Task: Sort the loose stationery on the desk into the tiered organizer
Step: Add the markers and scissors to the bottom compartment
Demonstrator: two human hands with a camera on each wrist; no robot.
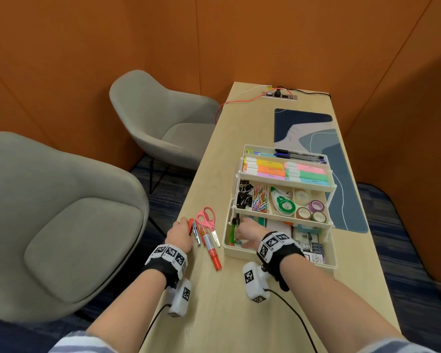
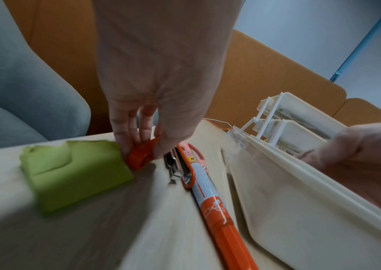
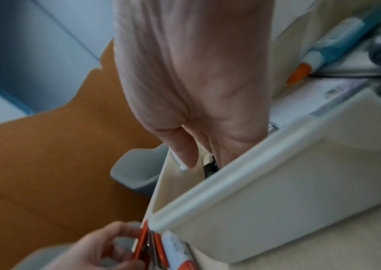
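My left hand (image 1: 187,226) pinches a small orange tool (image 2: 139,157) between thumb and fingers, low on the desk at its left edge. The tool touches a green sticky-note pad (image 2: 73,173). To its right lie a metal clip-like piece (image 1: 196,234), pink scissors (image 1: 206,220) and a long orange marker (image 1: 211,248). The cream tiered organizer (image 1: 280,261) stands open to the right. My right hand (image 1: 239,236) reaches into its bottom tray beside a green pen (image 1: 232,233). Its fingers (image 3: 226,146) point down, thumb apart, gripping nothing that I can see.
The upper tiers hold highlighters (image 1: 285,169), paper clips (image 1: 260,200) and tape rolls (image 1: 311,211). A blue desk mat (image 1: 316,138) lies behind the organizer. Two grey chairs (image 1: 61,225) stand left of the desk. A power strip with cables (image 1: 279,94) sits at the far end.
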